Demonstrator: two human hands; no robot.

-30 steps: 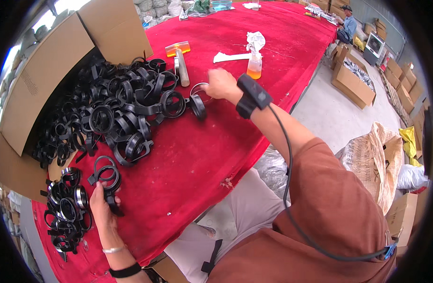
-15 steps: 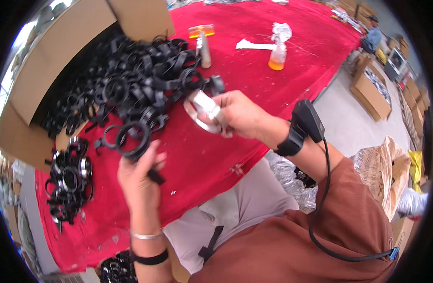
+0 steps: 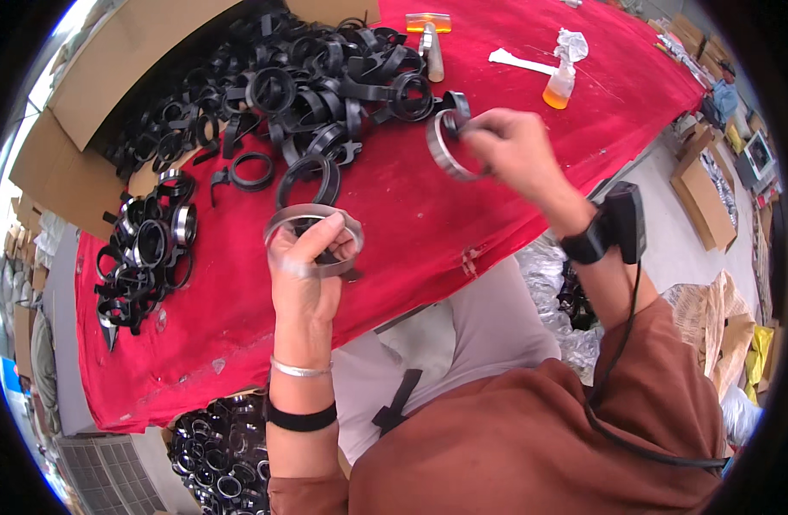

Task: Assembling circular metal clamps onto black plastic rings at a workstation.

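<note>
My left hand (image 3: 306,283) is closed around the stem of a black ring-shaped clamp (image 3: 332,182), whose loop points away from me over the table. A silver metal ring (image 3: 274,233), slightly blurred, sits around the fingers of that hand and the clamp's stem. My right hand (image 3: 518,153), up and to the right, pinches another silver metal ring (image 3: 440,158) by its edge above the red cloth. Beyond that ring, a black part on the cloth overlaps it in view. A single black ring part (image 3: 252,172) lies just left of my left hand's clamp.
A large pile of black ring parts (image 3: 308,94) spills from a cardboard box (image 3: 145,64). Black-and-silver assemblies (image 3: 149,245) are heaped at the left of the red cloth (image 3: 394,300). Farther back are an orange-headed mallet (image 3: 431,51) and a spray bottle (image 3: 560,84). More parts lie below the table (image 3: 218,463).
A silver ring that was in my right hand's bunch is now around my left hand's fingers. My right hand has moved right, still gripping a ring. The whole view has shifted.
</note>
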